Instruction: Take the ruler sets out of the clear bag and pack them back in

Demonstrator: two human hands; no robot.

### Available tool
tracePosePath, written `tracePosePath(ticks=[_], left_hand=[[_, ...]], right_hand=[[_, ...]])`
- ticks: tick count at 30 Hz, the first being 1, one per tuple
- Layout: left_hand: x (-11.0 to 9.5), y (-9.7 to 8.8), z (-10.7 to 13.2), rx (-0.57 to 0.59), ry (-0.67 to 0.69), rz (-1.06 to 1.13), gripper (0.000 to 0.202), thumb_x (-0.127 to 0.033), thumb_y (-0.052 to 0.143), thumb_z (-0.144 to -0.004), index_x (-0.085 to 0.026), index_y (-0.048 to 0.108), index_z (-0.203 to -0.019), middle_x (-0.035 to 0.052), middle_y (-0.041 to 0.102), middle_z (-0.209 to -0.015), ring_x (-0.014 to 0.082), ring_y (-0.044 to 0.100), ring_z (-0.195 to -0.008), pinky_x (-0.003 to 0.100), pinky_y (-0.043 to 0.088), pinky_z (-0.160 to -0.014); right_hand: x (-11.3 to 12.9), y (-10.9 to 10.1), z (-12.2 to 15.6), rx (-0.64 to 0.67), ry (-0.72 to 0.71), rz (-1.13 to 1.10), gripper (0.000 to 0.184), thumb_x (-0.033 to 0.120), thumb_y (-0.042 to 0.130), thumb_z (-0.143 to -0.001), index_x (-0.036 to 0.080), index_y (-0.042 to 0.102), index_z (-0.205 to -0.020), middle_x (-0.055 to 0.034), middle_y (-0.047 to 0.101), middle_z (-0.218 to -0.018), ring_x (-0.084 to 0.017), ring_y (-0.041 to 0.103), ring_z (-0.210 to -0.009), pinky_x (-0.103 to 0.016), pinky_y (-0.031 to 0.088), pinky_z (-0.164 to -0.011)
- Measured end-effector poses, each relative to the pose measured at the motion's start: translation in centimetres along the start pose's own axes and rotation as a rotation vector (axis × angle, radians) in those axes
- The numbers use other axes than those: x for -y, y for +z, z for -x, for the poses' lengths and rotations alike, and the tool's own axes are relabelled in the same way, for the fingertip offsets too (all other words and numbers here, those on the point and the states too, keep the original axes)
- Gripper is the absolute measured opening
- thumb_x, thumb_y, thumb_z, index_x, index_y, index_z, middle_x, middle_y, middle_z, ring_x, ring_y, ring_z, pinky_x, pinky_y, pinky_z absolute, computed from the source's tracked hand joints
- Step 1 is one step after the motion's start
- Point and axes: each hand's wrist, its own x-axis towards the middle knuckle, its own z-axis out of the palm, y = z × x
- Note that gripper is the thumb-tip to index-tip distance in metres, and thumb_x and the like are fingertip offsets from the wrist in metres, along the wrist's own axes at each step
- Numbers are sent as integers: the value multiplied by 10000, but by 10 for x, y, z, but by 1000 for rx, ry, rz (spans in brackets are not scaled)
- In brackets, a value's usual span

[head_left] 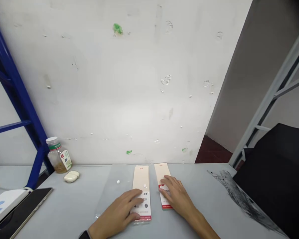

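My left hand (119, 212) lies on the table with its fingers spread over the left edge of a pack of cream-coloured cards (141, 179). The pack has a white label with a pink-red band at its lower end. A clear plastic bag (114, 186) with small round white spots extends to the left beneath that hand. To the right, my right hand (178, 196) rests on a second pack of cream cards (161, 170), fingers apart across its red and white label. Part of that label is hidden by the fingers. The two packs lie side by side, with a gap between them.
A clear jar with a white lid (58, 156) stands at the back left, near a cream earbud-like case (71, 176). At the left edge lie a dark phone (22, 212) and a white box (5, 202). Black plastic (276, 176) covers the right side.
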Motion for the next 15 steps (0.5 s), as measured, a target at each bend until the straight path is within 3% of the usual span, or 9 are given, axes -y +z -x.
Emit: tracePosePath(ticks=[5,8,15], left_hand=[[1,1,-2,-52,-2,18,308,-231,543,-921,-308,600,-1213,32,564,-1376,262,523,-1254,421,454,-1041],[3,3,-3,-48,-5,47,279,-238,547,-921,-300,613,-1185,39,575,-1356,266,522,-1249,424,450,-1042],[-2,3,-5,-74,-58,208,265,-198,554,-891,-307,622,-1122,22,532,-1361,246,474,-1277,396,428,-1060]], right_hand=[[20,1,-1,54,-92,-72,241,267,429,-962,268,650,-1055,-61,639,-1131,-218,594,-1019,-386,462,-882],[40,5,-2,117,-87,-124,205,278,477,-942,270,677,-983,-45,656,-1038,-227,591,-969,-389,450,-861],[55,8,-6,163,169,-472,139,300,562,-841,267,639,-952,-19,666,-995,-228,582,-908,-373,439,-868]])
